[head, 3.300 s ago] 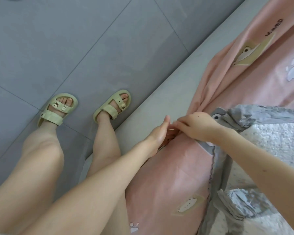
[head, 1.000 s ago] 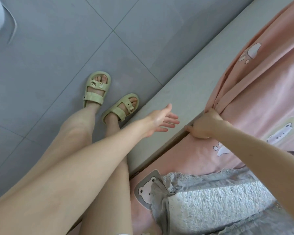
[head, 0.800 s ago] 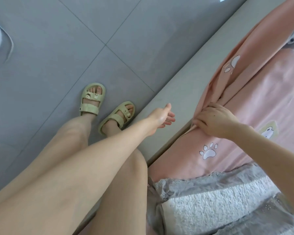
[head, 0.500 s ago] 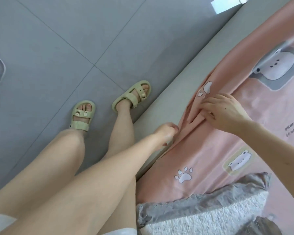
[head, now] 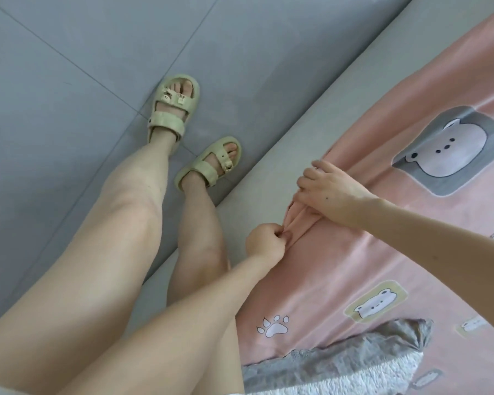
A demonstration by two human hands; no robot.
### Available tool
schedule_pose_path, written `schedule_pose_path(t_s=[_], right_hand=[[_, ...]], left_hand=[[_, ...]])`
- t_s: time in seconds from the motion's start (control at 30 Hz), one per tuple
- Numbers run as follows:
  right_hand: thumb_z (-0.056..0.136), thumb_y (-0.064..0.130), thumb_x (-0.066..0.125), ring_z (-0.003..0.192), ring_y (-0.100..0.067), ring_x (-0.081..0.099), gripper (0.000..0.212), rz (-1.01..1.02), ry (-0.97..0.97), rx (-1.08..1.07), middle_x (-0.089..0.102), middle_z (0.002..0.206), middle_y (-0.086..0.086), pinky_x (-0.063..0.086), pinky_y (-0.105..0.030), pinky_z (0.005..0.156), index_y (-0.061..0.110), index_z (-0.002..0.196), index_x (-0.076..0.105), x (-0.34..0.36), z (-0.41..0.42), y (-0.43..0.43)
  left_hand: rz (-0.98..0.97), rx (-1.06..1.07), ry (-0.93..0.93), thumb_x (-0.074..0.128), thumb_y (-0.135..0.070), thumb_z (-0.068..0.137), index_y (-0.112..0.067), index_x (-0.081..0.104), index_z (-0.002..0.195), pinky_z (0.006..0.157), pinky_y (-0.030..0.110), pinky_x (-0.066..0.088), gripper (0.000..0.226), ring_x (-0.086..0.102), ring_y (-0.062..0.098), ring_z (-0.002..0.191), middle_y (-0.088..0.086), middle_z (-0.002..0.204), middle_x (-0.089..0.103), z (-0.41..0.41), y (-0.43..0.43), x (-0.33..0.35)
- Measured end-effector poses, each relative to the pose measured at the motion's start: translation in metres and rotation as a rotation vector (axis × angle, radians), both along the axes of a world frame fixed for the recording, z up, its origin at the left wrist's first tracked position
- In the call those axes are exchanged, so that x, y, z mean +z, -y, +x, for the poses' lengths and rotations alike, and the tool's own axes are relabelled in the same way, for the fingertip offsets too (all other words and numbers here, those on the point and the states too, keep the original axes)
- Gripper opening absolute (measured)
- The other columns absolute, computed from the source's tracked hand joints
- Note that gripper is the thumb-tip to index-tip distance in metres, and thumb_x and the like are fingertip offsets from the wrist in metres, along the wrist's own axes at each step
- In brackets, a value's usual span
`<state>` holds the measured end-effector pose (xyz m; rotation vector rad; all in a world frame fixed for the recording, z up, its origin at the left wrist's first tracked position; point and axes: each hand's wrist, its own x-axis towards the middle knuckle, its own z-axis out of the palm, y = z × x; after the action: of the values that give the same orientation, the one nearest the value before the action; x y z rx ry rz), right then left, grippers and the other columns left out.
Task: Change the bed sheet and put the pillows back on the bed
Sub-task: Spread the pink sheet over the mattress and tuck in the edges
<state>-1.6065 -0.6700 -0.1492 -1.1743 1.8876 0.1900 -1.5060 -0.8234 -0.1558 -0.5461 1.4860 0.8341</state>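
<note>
We look down on the pink sheet (head: 340, 266), which is spread over the bed on the right. Its left border runs on a slant from near centre to far right along the grey bed edge (head: 311, 109). A bare strip of that grey edge lies between the sheet and the tiled floor (head: 69, 95).

The left hand (head: 264, 243) is a tight fist at the border and pinches a small fold of the sheet between thumb and curled fingers. Just beyond it, the right hand (head: 332, 192) lies on a bunched ridge of the same sheet. Its fingers are bent down over the gather and hold it. The thumb is hidden, so we judge this to be a grip rather than a press. The two hands are near each other but apart, with the ridge running between them.

The feet, in pale green sandals (head: 173, 112), stand on the floor just beside the bed's side. To the left the tiles lie open. A grey frilled pillow (head: 340, 369) rests on the sheet at the near right, well apart from both hands.
</note>
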Motion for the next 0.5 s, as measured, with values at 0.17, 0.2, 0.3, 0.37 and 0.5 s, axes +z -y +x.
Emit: schedule_pose_path(t_s=[0.17, 0.2, 0.3, 0.37, 0.5], right_hand=[[0.052, 0.001, 0.08, 0.056, -0.02, 0.062, 0.024, 0.137, 0.179, -0.119, 0.063, 0.061, 0.001, 0.033, -0.022, 0.046, 0.016, 0.064, 0.065, 0.0, -0.007, 0.015], [0.07, 0.003, 0.068, 0.074, -0.021, 0.065, 0.02, 0.224, 0.22, -0.114, 0.067, 0.081, 0.001, 0.033, -0.024, 0.053, 0.017, 0.084, 0.067, 0.007, -0.01, 0.019], [0.086, 0.006, 0.045, 0.097, -0.022, 0.06, 0.035, 0.313, 0.329, -0.133, 0.064, 0.104, 0.003, 0.034, -0.024, 0.057, 0.024, 0.112, 0.059, 0.012, -0.011, 0.002], [0.08, 0.011, 0.043, 0.09, -0.023, 0.063, 0.035, 0.187, 0.368, -0.2, 0.066, 0.098, 0.004, 0.046, -0.025, 0.063, 0.023, 0.106, 0.063, 0.019, -0.008, -0.012], [0.085, 0.03, 0.037, 0.081, -0.02, 0.064, 0.04, -0.007, 0.36, -0.238, 0.067, 0.089, 0.005, 0.054, -0.028, 0.072, 0.017, 0.095, 0.073, 0.029, 0.0, -0.031]], left_hand=[[-0.165, 0.173, 0.089, 0.062, -0.028, 0.087, -0.019, 0.053, 0.079, 0.068, 0.026, 0.039, 0.015, 0.057, 0.023, 0.084, -0.001, 0.081, 0.06, -0.011, -0.001, 0.001], [-0.151, 0.155, 0.083, 0.063, -0.026, 0.086, -0.021, 0.052, 0.078, 0.066, 0.024, 0.037, 0.015, 0.055, 0.021, 0.082, -0.003, 0.079, 0.057, -0.012, -0.001, 0.002], [-0.105, 0.029, 0.041, 0.063, -0.024, 0.085, -0.019, 0.065, 0.094, 0.07, 0.023, 0.039, 0.011, 0.059, 0.023, 0.093, 0.001, 0.097, 0.065, -0.015, -0.003, 0.007], [-0.095, 0.043, 0.042, 0.061, -0.021, 0.087, -0.016, 0.068, 0.102, 0.074, 0.022, 0.041, 0.017, 0.06, 0.024, 0.1, 0.004, 0.106, 0.067, -0.015, -0.007, 0.008], [-0.057, 0.026, 0.02, 0.053, -0.015, 0.091, -0.016, 0.071, 0.106, 0.08, 0.026, 0.042, 0.024, 0.06, 0.027, 0.103, 0.009, 0.106, 0.07, -0.01, -0.012, 0.015]])
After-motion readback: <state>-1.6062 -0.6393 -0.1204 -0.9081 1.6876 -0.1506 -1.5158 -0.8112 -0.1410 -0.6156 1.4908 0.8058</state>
